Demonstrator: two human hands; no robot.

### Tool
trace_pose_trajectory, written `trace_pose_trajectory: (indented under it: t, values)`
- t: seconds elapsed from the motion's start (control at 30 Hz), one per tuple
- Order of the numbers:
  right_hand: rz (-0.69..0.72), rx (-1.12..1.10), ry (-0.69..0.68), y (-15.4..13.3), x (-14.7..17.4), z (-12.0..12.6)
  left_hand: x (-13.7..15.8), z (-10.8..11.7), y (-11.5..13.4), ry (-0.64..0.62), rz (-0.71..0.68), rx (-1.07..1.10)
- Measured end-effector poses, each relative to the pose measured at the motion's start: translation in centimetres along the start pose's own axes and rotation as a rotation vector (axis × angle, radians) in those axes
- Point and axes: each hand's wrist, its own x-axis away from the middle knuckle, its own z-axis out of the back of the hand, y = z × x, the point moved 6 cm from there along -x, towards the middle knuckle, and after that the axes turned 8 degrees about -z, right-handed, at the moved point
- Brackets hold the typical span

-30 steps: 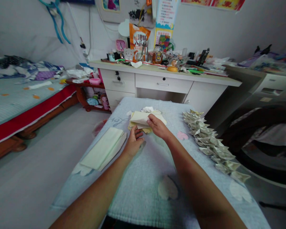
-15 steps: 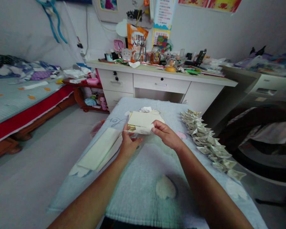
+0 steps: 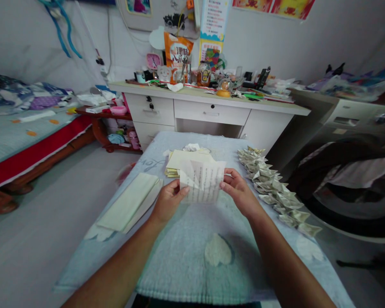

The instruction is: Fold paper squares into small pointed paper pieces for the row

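Observation:
Between my two hands a thin, see-through sheet of paper [image 3: 202,184] with rows of printed writing is held up above the table. My left hand [image 3: 170,197] pinches its left edge, thumb in front. At the right edge my right hand [image 3: 239,190] grips it between thumb and fingers. Just behind the sheet lies a stack of yellowish paper [image 3: 176,160], partly hidden by it. Left of my left hand rests a pile of long, pale folded paper [image 3: 131,201]. Rows of folded paper pieces with pointed ends [image 3: 272,184] stand along the table's right side.
A blue cloth with heart shapes covers the table [image 3: 179,256]. Behind it stands a white desk [image 3: 211,112] crowded with small items. A washing machine [image 3: 346,128] is at the right, and a bed [image 3: 35,132] at the left. Crumpled white paper [image 3: 191,147] lies behind the stack.
The sheet has come off the stack toward me and is now raised upright, its printed writing showing. Both hands have shifted with it, and the view has turned slightly right.

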Motion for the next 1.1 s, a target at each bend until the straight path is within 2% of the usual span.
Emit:
trace_pose_trajectory:
  t: [0.1,0.23,0.33,0.4,0.53,0.73,0.8,0.97,1.1]
  values:
    - [-0.043,0.083,-0.008,1.2,0.2,-0.3,0.3,-0.6,0.2,-0.001,0.064,0.063]
    - [-0.088,0.164,0.070,2.8,0.2,0.3,0.4,-0.9,0.3,0.048,0.112,0.095]
    - [-0.066,0.307,0.177,3.7,0.2,1.2,0.4,-0.8,0.0,0.067,0.137,0.048]
    - [-0.042,0.370,0.193,4.1,0.2,1.6,0.5,-0.8,-0.5,0.033,0.156,-0.017]
    - [-0.034,0.377,0.104,4.7,0.2,1.8,0.6,-0.6,-1.8,-0.035,0.226,-0.176]
    - [-0.130,0.380,-0.077,5.3,0.7,2.0,0.7,-0.2,-2.1,0.029,0.285,-0.224]
    - [-0.107,0.438,-0.110,5.2,0.9,2.0,0.7,-0.2,-1.8,0.047,0.297,-0.205]
    - [0.079,0.737,-0.078,4.5,1.1,1.9,0.7,-0.4,-1.6,0.053,0.306,-0.139]
    - [0.116,0.972,0.042,4.3,1.0,2.2,0.9,-0.5,-2.4,-0.016,0.334,-0.157]
